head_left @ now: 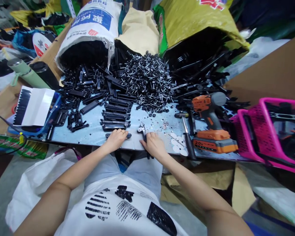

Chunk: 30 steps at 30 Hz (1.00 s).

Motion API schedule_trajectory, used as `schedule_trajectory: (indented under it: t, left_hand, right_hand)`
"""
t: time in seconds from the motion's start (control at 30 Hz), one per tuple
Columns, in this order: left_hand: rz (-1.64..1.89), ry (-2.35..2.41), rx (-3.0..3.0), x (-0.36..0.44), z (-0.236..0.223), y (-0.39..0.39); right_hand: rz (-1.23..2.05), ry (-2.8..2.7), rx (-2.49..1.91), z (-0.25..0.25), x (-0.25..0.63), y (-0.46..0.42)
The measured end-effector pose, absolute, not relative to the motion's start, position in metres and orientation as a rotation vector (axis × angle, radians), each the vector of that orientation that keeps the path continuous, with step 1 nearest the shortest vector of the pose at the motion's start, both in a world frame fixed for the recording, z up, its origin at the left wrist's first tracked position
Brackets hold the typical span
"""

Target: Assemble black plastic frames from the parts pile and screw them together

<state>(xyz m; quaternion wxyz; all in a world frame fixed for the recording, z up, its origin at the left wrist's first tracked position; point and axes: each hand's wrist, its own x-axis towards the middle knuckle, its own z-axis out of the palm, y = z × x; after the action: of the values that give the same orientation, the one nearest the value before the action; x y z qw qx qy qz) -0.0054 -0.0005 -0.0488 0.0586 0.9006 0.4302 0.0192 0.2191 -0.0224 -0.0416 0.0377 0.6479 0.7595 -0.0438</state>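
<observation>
Black piece (129, 135) lies beneath the left hand (116, 140), both ends showing

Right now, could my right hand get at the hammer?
Probably yes: only a thin rod and flat pale discs seem to lie between your right hand and the hammer, nothing tall.

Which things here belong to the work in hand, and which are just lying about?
Likely in use:
- black strip under left hand
- black part at right hand
- lined-up black pieces
- screw heap
- drill
- hammer

Probably lying about:
- green bottle
- black tumbler
</observation>
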Motion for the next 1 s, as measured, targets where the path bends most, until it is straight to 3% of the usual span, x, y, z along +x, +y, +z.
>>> schedule_trajectory:
  t: [0.2, 0.37, 0.77, 1.0]
  left_hand:
    - [0.082, 1.244, 2.62, -0.004, -0.046, 0.003]
    - [0.013, 1.187, 2.612, -0.001, -0.036, 0.005]
    - [0.263, 1.135, 2.585, -0.007, -0.044, -0.001]
    - [0.313, 1.164, 2.553, -0.005, -0.047, -0.005]
  right_hand:
    - [-0.318, 2.413, 1.717, -0.025, 0.233, -0.029]
    - [-0.236, 2.713, 1.303, -0.033, 0.229, -0.032]
    - [0.096, 2.732, 1.413, -0.022, 0.211, -0.039]
    - [0.037, 2.801, 1.351, -0.009, 0.215, -0.027]
